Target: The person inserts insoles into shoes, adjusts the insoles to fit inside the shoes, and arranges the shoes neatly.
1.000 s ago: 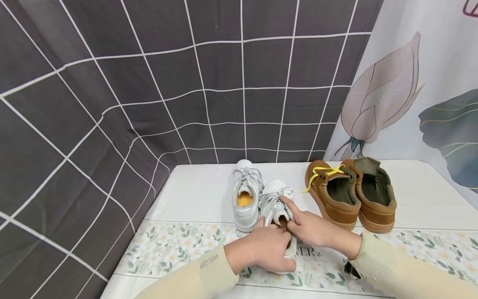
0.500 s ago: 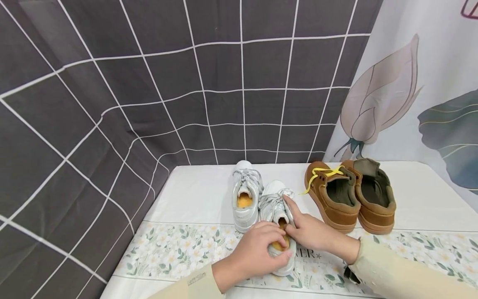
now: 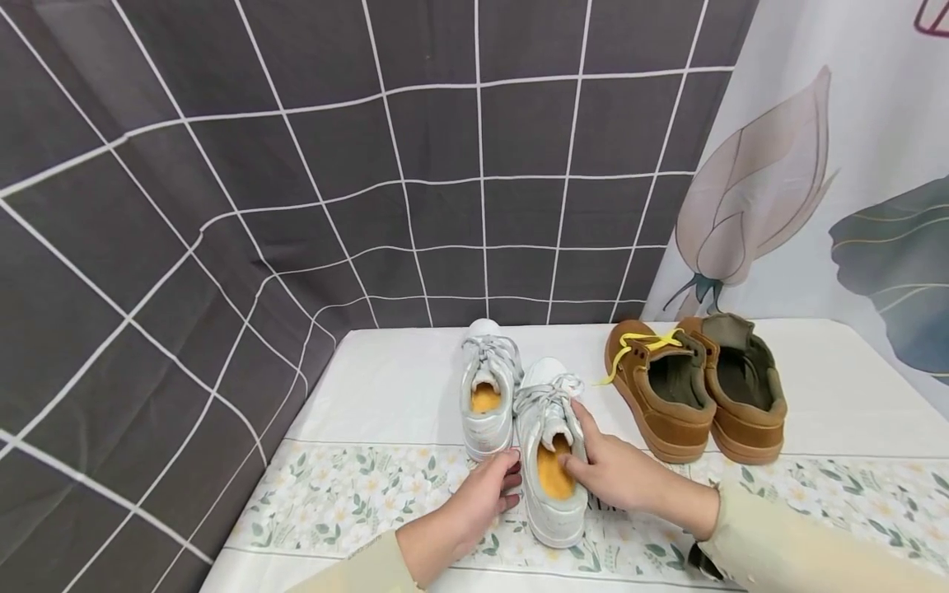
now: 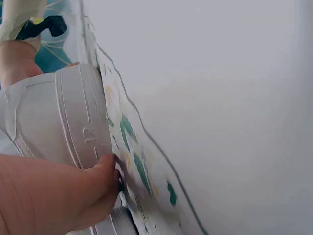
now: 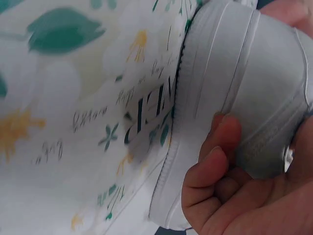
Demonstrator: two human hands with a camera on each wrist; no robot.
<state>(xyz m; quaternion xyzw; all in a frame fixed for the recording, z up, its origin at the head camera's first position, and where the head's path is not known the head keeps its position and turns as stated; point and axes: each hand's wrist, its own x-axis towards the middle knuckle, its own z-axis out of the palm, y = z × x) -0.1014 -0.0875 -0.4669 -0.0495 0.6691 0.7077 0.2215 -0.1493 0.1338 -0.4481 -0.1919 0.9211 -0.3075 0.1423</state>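
A white sneaker [image 3: 558,520] with grey laces and an orange insole stands on the table, toe pointing away. My right hand [image 3: 621,468] grips its right side, thumb inside the opening and fingers curled along the outside, as the right wrist view shows. My left hand [image 3: 474,504] is low at the sneaker's left side, fingers loosely bent; the thumb lies near the sole [image 4: 90,120] in the left wrist view. Whether those fingers touch the shoe I cannot tell. The matching white sneaker [image 3: 485,432] stands just beyond, to the left.
Two brown shoes stand at the right, side by side: one brown shoe [image 3: 670,420] has a yellow lace, and on the other brown shoe [image 3: 749,432] no lace shows. A flower-printed strip [image 3: 356,486] crosses the white table cover. Dark checked cloth [image 3: 437,214] hangs behind.
My left hand has come out of the near sneaker's opening and moved left and down to its outer side, uncovering the orange insole. My right hand stays on the sneaker's right side.
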